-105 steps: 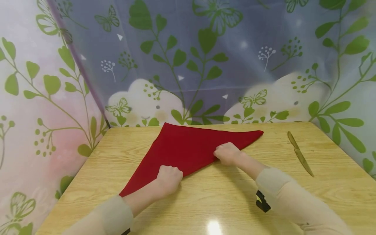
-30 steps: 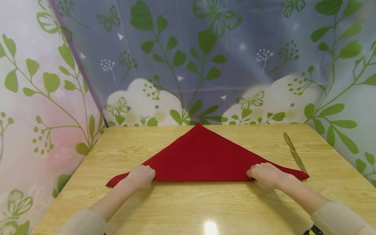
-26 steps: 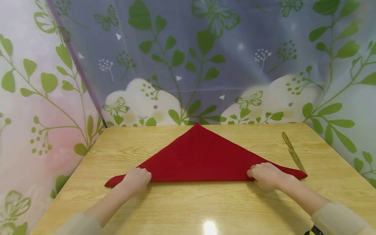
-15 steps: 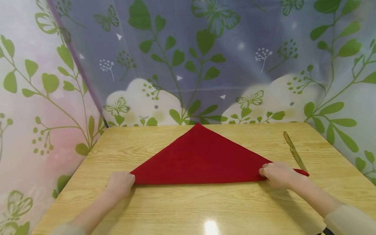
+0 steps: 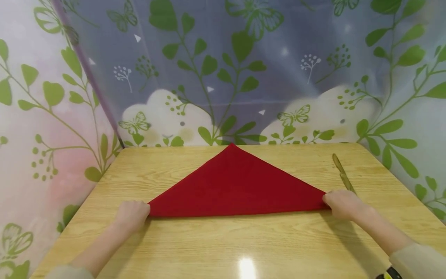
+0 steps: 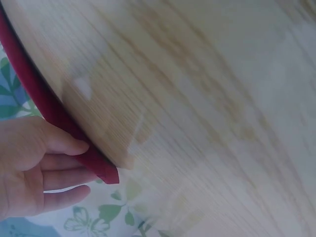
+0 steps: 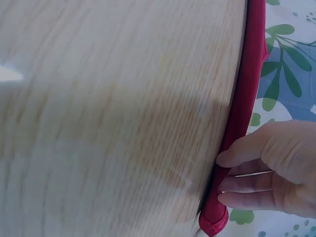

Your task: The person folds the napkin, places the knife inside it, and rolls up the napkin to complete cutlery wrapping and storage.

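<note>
A red cloth (image 5: 237,182), folded into a wide triangle, lies on the wooden table with its peak pointing at the back edge. My left hand (image 5: 131,215) holds its left corner; in the left wrist view, the thumb presses on the cloth strip (image 6: 54,111) and the fingers lie beyond it, the tip poking out past them. At the other end, my right hand (image 5: 343,203) grips the right corner. The right wrist view shows thumb and fingers pinching the cloth's rolled-looking edge (image 7: 242,106), with a rounded end sticking out below.
A slim gold-brown knife (image 5: 342,174) lies at the right of the table (image 5: 195,248), its near end hidden behind my right hand. A patterned fabric backdrop (image 5: 240,69) with leaves and butterflies hangs behind and at both sides. A bright light reflection shows near the front.
The cloth has turned so its long edge faces me. My hands have slid apart along that edge, left hand leftward and right hand rightward, out to the corners.
</note>
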`<act>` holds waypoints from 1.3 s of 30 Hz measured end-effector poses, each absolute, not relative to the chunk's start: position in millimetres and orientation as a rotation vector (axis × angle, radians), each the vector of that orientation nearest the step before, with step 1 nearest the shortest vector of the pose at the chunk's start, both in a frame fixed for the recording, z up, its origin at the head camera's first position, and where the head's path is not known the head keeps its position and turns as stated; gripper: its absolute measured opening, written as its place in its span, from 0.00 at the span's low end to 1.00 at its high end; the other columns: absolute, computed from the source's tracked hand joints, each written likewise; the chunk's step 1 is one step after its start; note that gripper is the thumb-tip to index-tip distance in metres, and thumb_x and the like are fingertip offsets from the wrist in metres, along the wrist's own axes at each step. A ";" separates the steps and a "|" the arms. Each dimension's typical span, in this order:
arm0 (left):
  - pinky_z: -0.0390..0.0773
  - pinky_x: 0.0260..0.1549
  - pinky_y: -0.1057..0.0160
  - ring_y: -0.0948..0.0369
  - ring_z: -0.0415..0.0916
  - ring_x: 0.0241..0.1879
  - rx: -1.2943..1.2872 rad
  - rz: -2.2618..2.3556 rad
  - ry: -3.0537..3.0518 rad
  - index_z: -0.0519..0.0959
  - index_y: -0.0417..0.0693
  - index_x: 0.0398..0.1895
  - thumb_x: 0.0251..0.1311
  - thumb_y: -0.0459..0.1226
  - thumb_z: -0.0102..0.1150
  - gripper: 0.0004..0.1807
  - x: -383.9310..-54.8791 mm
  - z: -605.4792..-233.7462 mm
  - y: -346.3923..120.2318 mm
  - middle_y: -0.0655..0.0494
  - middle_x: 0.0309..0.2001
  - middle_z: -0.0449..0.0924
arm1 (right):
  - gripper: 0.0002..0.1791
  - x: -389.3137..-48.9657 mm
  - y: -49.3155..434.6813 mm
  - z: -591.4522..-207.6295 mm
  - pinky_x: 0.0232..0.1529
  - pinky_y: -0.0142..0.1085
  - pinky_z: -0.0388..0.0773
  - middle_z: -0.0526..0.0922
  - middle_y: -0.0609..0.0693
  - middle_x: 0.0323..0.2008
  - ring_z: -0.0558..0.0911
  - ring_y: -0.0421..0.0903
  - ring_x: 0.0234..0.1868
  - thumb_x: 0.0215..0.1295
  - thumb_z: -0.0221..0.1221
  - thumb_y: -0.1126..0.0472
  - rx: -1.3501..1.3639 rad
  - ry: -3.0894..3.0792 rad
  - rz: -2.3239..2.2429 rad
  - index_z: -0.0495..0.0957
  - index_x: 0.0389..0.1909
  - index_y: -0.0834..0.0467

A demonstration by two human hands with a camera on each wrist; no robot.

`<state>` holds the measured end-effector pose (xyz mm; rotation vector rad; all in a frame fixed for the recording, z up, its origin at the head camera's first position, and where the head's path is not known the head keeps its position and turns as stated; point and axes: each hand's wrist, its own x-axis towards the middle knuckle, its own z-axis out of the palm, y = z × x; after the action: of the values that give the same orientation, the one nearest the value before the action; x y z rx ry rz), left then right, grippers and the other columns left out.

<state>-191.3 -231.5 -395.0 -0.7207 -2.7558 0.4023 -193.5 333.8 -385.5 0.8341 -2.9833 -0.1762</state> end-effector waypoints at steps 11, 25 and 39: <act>0.72 0.12 0.56 0.56 0.71 0.15 -0.764 0.372 -2.833 0.69 0.47 0.10 0.38 0.25 0.59 0.12 -193.4 -388.8 -239.8 0.54 0.14 0.70 | 0.19 -193.7 339.1 -381.2 0.20 0.34 0.58 0.60 0.42 0.15 0.58 0.40 0.20 0.44 0.54 0.78 0.774 -3.080 -0.133 0.62 0.13 0.53; 0.72 0.19 0.53 0.53 0.73 0.21 -0.779 0.197 -2.914 0.71 0.47 0.17 0.39 0.32 0.64 0.10 -199.5 -388.1 -253.4 0.56 0.19 0.72 | 0.20 -192.3 348.0 -374.9 0.20 0.31 0.51 0.54 0.40 0.15 0.53 0.38 0.19 0.42 0.50 0.80 0.745 -3.168 0.022 0.59 0.12 0.51; 0.72 0.19 0.53 0.53 0.72 0.20 -0.791 0.266 -2.855 0.71 0.49 0.14 0.37 0.32 0.64 0.10 -200.6 -389.7 -260.6 0.57 0.17 0.71 | 0.18 -194.9 356.1 -377.6 0.19 0.32 0.50 0.56 0.39 0.14 0.54 0.37 0.18 0.40 0.53 0.76 0.731 -3.191 0.014 0.61 0.11 0.50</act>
<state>-200.6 -260.6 -389.7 -0.7911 -2.8545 0.2663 -194.9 356.1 -377.6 0.7312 -3.1908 0.0136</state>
